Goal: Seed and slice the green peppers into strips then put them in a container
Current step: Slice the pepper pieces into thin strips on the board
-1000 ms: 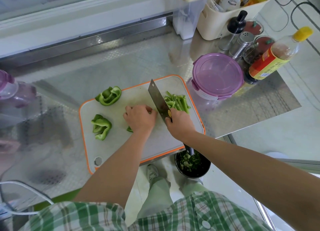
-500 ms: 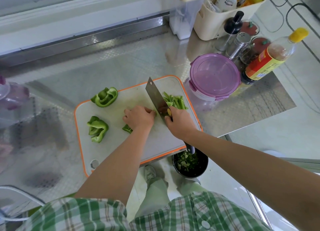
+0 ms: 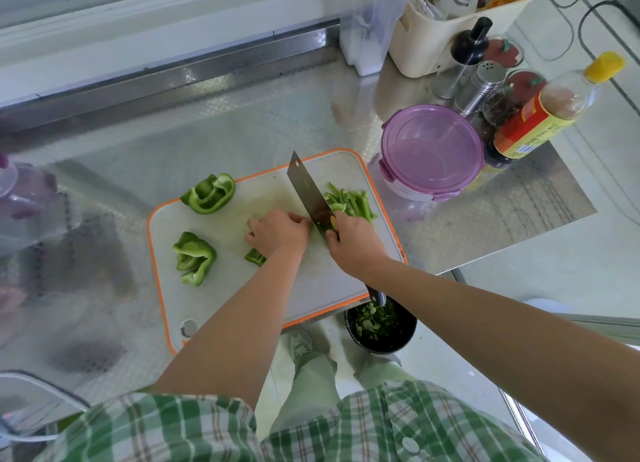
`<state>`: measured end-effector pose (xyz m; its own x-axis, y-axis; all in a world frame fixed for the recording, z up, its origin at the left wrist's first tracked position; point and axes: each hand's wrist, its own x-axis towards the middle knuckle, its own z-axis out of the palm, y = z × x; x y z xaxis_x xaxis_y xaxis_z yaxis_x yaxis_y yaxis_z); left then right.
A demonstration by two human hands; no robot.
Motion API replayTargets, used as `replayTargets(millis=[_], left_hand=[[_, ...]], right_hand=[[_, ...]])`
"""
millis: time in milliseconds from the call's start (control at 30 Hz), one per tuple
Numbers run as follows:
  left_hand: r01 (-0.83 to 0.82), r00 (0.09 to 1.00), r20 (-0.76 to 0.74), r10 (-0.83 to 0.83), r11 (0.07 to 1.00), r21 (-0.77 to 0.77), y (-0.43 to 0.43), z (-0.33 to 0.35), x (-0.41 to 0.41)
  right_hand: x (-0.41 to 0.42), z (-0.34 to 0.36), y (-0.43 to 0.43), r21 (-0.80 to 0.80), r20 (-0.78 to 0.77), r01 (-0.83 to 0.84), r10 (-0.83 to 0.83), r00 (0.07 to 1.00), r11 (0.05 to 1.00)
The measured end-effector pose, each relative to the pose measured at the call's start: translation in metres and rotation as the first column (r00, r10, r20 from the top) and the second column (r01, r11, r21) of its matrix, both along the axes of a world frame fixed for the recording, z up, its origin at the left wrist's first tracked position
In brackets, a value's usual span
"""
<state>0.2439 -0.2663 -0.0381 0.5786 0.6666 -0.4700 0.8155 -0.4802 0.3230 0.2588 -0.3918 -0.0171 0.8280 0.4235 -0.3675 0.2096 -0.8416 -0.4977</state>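
I read: right hand (image 3: 353, 245) fingers clamped on cleaver (image 3: 308, 194) over cutting board (image 3: 318, 288) | left hand (image 3: 278, 233) fingers curled, seemingly pinning pepper piece (image 3: 255, 256) | strips (image 3: 351, 203) hug board's right edge.

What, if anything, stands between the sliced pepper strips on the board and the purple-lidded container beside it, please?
Nothing lies on the counter between the pepper strips and the container, just right of the board. The purple lid sits closed on the container, so it blocks the way in and would need to come off first.
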Motion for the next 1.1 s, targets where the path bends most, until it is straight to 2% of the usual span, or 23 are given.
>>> replayTargets(millis=[500,700,1100], left_hand=[[0.010,1.000,-0.001,-0.010,1.000,0.020,-0.002,0.001,0.001],[0.065,0.998,0.015,-0.066,0.995,0.072,-0.001,0.007,-0.006],[0.012,0.998,0.062,-0.014,1.000,0.026,0.008,0.000,-0.012]], right_hand=[[-0.003,-0.008,0.011,-0.038,0.001,0.017,-0.017,1.000,0.999],[0.007,-0.005,0.012,0.045,0.019,0.115,-0.116,0.993,0.992],[-0.003,0.000,0.010,0.031,0.020,-0.036,0.035,0.999,0.999]])
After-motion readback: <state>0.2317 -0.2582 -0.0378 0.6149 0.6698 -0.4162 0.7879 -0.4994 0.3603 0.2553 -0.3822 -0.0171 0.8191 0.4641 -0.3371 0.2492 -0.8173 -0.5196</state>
